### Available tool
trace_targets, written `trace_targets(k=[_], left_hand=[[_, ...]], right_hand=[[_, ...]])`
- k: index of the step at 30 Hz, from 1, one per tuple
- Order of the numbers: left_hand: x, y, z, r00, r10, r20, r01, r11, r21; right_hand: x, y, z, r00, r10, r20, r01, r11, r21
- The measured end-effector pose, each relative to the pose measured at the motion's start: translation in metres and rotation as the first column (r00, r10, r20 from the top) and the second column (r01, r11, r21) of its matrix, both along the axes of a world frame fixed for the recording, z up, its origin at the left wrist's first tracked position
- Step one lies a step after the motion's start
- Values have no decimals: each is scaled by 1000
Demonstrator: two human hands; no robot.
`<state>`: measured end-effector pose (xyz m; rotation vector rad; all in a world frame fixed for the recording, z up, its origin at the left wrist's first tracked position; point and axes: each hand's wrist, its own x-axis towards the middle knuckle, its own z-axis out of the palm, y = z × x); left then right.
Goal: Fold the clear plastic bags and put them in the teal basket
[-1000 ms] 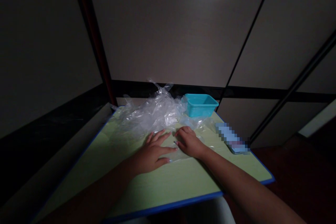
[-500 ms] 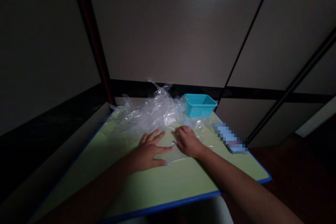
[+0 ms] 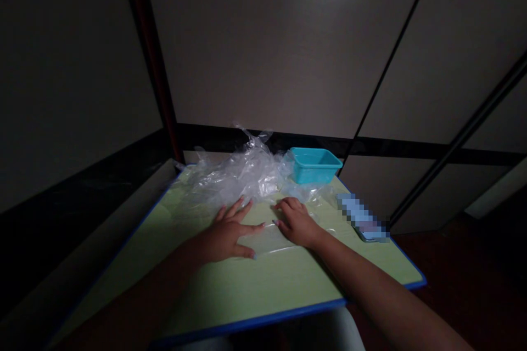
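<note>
A thin clear plastic bag (image 3: 267,240) lies flat on the table, its edges hard to make out. My left hand (image 3: 230,233) rests on its left part, palm down with the fingers spread. On the right part presses my right hand (image 3: 297,223), its fingers bent and the thumb apart from them. Neither hand grips anything. Just beyond my fingers is a crumpled heap of clear plastic bags (image 3: 247,173).
At the back right stands a turquoise plastic basket (image 3: 315,175). A phone (image 3: 364,219), blurred out, lies by the right edge. The light green table (image 3: 247,296) has a blue rim. Cabinet panels (image 3: 267,66) rise behind it.
My left hand has slid a little to the left over the plastic bag, away from my right hand. The right hand stays in place.
</note>
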<state>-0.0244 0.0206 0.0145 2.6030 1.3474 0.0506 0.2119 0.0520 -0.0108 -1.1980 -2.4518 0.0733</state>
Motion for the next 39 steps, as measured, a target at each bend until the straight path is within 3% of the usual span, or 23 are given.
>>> trace_targets(k=[6,12,21,32,39], left_hand=[[20,-8,-4,997,-11,71,0,987,160],[22,-9,-9,997,2,75,-18,977,212],[16,-2,-17,997,46,57,-52,992,111],[2,2,1,994,93,-55,-95,995,-24],[-11,5,0,992,91,-90,-98,992,-75]], right_hand=[[-2,-3,6,1000,-18,21,18,1000,2],[-1,-1,4,998,-31,55,33,999,-30],[2,7,8,992,-93,86,97,994,-50],[4,10,6,991,-100,94,104,994,-41],[5,10,6,990,-101,96,107,993,-51]])
